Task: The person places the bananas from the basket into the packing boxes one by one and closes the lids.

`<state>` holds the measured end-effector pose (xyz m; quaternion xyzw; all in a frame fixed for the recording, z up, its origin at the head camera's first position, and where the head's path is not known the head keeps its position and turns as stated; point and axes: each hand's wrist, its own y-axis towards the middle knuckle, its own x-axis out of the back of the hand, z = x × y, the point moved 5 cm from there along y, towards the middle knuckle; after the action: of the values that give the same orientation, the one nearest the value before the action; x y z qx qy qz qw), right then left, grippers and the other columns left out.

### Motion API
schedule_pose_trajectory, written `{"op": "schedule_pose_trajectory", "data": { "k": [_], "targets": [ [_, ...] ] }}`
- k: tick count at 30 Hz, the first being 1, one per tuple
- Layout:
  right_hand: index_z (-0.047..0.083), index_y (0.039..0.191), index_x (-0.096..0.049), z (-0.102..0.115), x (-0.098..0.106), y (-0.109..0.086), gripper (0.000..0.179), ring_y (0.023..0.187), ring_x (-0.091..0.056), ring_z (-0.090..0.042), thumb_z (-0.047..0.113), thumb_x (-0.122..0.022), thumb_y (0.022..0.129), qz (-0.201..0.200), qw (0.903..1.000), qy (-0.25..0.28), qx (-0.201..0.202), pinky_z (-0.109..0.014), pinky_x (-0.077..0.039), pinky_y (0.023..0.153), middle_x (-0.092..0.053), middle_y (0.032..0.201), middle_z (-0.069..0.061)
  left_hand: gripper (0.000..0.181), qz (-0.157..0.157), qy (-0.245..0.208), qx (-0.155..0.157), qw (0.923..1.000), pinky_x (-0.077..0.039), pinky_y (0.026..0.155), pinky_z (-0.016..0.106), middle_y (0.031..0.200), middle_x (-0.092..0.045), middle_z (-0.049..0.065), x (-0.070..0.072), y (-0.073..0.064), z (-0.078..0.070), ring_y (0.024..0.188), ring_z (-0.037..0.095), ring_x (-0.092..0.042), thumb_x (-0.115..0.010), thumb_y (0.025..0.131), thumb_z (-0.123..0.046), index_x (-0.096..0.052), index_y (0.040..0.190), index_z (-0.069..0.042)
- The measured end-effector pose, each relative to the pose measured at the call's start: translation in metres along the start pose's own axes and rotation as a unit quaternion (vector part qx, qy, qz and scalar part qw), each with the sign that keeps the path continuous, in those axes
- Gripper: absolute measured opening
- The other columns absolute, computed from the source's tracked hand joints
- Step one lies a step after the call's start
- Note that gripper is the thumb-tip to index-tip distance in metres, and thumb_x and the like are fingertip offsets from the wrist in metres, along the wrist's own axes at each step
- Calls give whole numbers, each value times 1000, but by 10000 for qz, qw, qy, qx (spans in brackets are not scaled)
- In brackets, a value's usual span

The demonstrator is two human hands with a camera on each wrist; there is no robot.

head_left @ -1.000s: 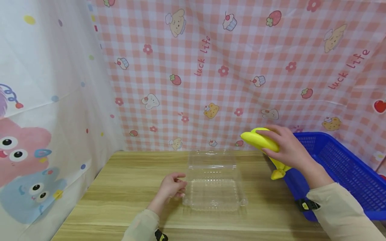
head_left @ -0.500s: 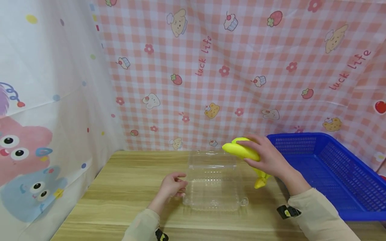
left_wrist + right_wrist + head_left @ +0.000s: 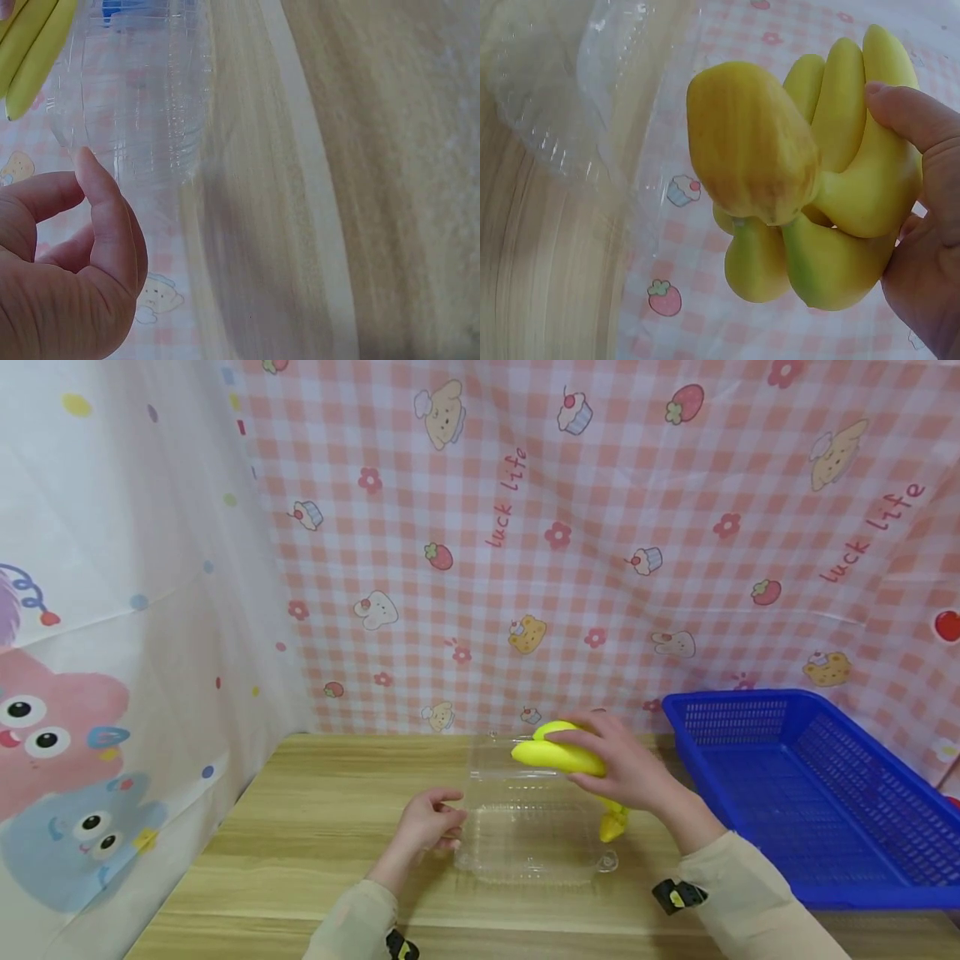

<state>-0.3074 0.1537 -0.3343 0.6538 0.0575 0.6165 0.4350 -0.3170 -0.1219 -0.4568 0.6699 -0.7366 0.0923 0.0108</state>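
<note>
Head camera faces forward-down; 2 close wrist views share bananas (image 3: 799, 172) and, seemingly, the container (image 3: 142, 97).

yellow banana bunch (image 3: 561, 757) | aloft | clear plastic box (image 3: 525, 837) | open, on table (image 3: 322, 818)

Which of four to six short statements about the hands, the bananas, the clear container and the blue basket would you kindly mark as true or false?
1. The right hand holds the bananas. True.
2. The left hand is at the left side of the clear container. True.
3. The clear container is closed. False: its lid is open.
4. The blue basket is to the right of the clear container. True.
5. The bananas lie inside the blue basket. False: they are held outside it.
</note>
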Motion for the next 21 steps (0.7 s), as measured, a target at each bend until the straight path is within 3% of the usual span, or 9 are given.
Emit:
{"op": "schedule_pose_trajectory", "data": {
  "k": [15,21],
  "targets": [
    [24,128,-63,16,-36,8,54,126,-47,-35,15,-84,79,799,9967,-37,129,-57,-44,102,-51,141,-12,44,-14,13,-17,10000,-58,52,25,86,-55,10,-1,-5,-6,62,15,-55,-65,89,7,-52,130,13],
    [26,131,-61,21,-48,6,57,130,-45,-33,15,-83,79,1184,9928,-118,118,-59,-37,109,-48,145,-8,44,-18,22,-43,10000,-58,53,26,86,-55,10,0,-4,-4,62,15,-56,-66,89,6,-52,131,13]
  ]
}}
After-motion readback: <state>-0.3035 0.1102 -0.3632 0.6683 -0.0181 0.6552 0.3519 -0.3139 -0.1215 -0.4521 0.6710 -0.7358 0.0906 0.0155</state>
